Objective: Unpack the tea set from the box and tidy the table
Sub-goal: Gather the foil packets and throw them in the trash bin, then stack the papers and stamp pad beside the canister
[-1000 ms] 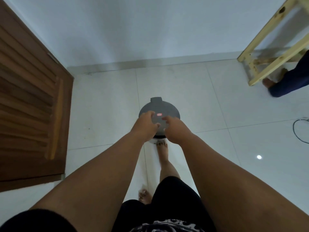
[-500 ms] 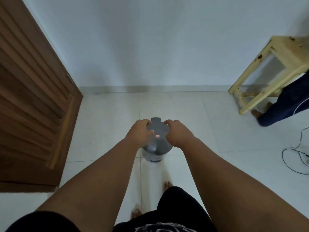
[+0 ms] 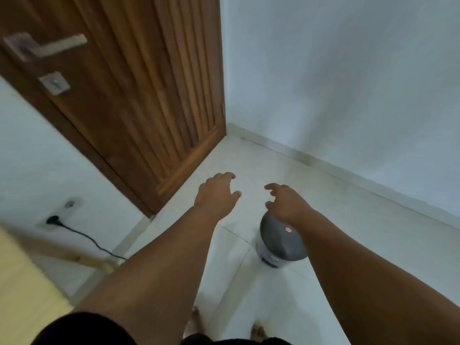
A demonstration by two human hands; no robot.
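Both arms reach out over a tiled floor (image 3: 361, 245), the left hand (image 3: 216, 195) and right hand (image 3: 286, 202) empty, fingers spread and loosely curled, touching nothing. A grey-lidded bin (image 3: 278, 242) stands on the floor under the right wrist, near the corner where a wooden door (image 3: 139, 95) meets the wall. A black cable (image 3: 87, 239) runs from a socket (image 3: 52, 220) at the left edge
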